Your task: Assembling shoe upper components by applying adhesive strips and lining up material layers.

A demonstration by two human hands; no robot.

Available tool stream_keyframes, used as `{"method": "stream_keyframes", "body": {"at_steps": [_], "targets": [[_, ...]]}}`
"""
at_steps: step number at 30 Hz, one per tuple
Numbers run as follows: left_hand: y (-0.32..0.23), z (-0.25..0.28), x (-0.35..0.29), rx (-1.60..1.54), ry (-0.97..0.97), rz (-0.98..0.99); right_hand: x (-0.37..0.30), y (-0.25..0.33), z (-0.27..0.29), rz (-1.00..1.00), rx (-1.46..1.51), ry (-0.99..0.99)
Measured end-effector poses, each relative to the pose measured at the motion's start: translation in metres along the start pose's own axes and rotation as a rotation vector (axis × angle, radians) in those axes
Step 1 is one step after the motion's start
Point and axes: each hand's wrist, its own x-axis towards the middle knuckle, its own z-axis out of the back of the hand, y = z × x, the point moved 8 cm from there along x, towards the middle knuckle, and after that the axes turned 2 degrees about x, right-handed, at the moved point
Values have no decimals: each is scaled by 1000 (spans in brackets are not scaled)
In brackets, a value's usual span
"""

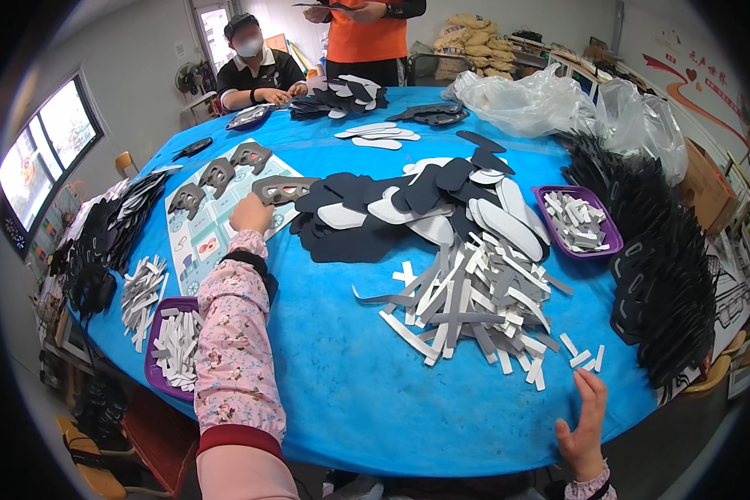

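My left arm, in a pink floral sleeve, reaches over a printed sheet (193, 254). My left hand (252, 214) is closed at the near left edge of a dark grey moulded piece (285, 191); whatever lies under the fingers is hidden. Other moulded pieces (217, 177) rest on the same sheet. At the lower right, my right hand (586, 421) has its fingers apart, tips close to a few short white strips (581, 359). A heap of white and grey strips (475, 304) lies to its left. Black and white oval pads (417, 204) are piled beyond.
Purple baskets (153, 367) of short strips stand at left, and another (596, 252) at right. Black pieces are stacked along the right edge (667, 267) and left edge (100, 233). Clear plastic bags (525, 100) cover the far right. Across the blue table (333, 358), one person sits and another stands.
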Motion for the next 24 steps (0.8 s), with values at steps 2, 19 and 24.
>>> {"method": "stream_keyframes", "body": {"at_steps": [2, 19, 24], "targets": [[8, -9, -2, -26, 92, 15, 0, 0, 1, 0, -10, 0], [-8, -21, 6, -22, -43, -229, 1, 0, -1, 10, -21, -1], [-6, -27, 14, 129, -74, -337, 0, -4, -1, 6, 1, -3]]}}
